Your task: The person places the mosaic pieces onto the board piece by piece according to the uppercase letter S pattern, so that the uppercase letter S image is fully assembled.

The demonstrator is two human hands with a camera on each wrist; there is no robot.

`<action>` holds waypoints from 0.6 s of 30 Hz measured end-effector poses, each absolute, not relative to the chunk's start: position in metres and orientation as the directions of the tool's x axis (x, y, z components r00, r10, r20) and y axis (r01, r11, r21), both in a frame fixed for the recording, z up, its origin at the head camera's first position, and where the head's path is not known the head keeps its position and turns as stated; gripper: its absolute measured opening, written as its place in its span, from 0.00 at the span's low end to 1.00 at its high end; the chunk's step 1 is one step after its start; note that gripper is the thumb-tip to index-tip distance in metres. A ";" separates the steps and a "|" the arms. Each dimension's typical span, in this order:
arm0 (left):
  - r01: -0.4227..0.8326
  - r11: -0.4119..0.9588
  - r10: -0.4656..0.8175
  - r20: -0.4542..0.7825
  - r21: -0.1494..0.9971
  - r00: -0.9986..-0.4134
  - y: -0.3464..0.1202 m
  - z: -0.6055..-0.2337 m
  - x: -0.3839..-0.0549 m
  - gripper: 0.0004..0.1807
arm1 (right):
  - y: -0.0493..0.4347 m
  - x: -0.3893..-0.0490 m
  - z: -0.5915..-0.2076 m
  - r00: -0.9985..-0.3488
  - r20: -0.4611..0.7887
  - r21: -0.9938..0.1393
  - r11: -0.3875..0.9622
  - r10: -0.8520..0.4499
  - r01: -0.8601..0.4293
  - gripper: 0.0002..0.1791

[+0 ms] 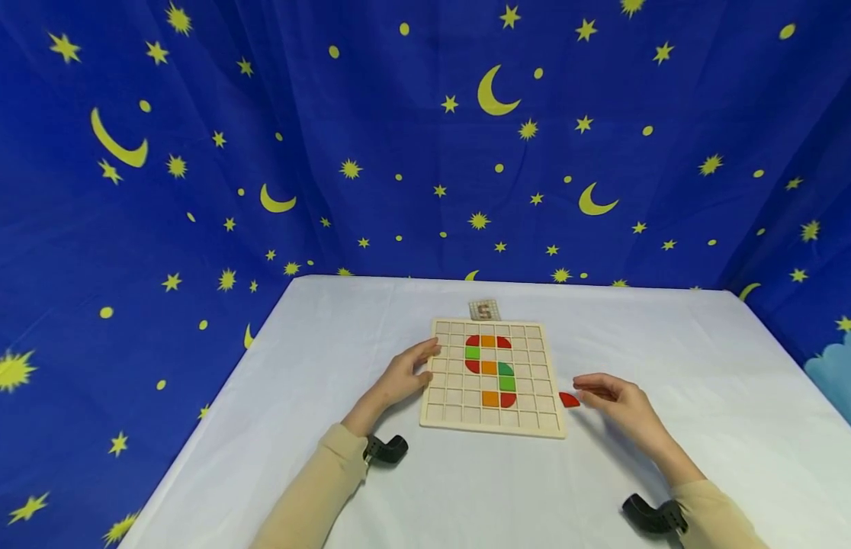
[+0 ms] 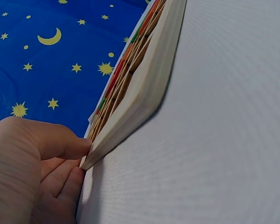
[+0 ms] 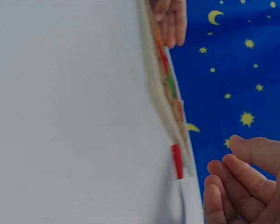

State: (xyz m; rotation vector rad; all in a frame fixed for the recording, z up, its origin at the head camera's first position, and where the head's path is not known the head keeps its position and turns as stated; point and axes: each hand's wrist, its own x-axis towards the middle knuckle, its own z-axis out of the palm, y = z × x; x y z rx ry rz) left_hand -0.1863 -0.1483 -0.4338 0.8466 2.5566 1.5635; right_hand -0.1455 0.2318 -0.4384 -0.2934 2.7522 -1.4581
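Note:
A wooden grid board (image 1: pixel 454 418) lies flat on the white table. Red, orange and green pieces form an S-like shape on it, among them an orange square (image 1: pixel 490 399) and a green square (image 1: pixel 507 383). My left hand (image 1: pixel 400 375) touches the board's left edge with fingertips and thumb; its thumb (image 2: pixel 65 142) shows at the edge in the left wrist view. Just off the board's right side lies a loose red quarter-circle piece (image 1: pixel 570 399). Close beside that piece, my right hand (image 1: pixel 624 408) hovers with loosely bent fingers, nothing between them.
Behind the board lies a small pattern card (image 1: pixel 484 309) with an S shape on a grid. The white tablecloth (image 1: pixel 672 343) covers the table. A blue curtain (image 1: pixel 398 114) with yellow moons and stars hangs behind and at the sides.

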 end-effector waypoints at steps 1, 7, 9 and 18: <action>0.434 0.352 0.465 0.248 0.829 -0.850 -0.148 -0.434 -0.187 0.32 | 0.233 -0.144 -0.441 -0.982 0.075 -0.816 0.556 -0.173 -0.161 0.21; 0.421 0.357 0.447 0.243 0.834 -0.861 -0.149 -0.456 -0.200 0.34 | 0.235 -0.142 -0.448 -0.983 0.087 -0.773 0.612 -0.163 -0.170 0.19; 0.419 0.363 0.440 0.244 0.832 -0.864 -0.150 -0.464 -0.205 0.35 | 0.234 -0.142 -0.449 -0.984 0.085 -0.763 0.625 -0.158 -0.166 0.18; 0.381 0.381 0.418 0.211 0.843 -0.884 -0.151 -0.468 -0.207 0.36 | 0.230 -0.142 -0.453 -0.982 0.087 -0.764 0.621 -0.170 -0.175 0.17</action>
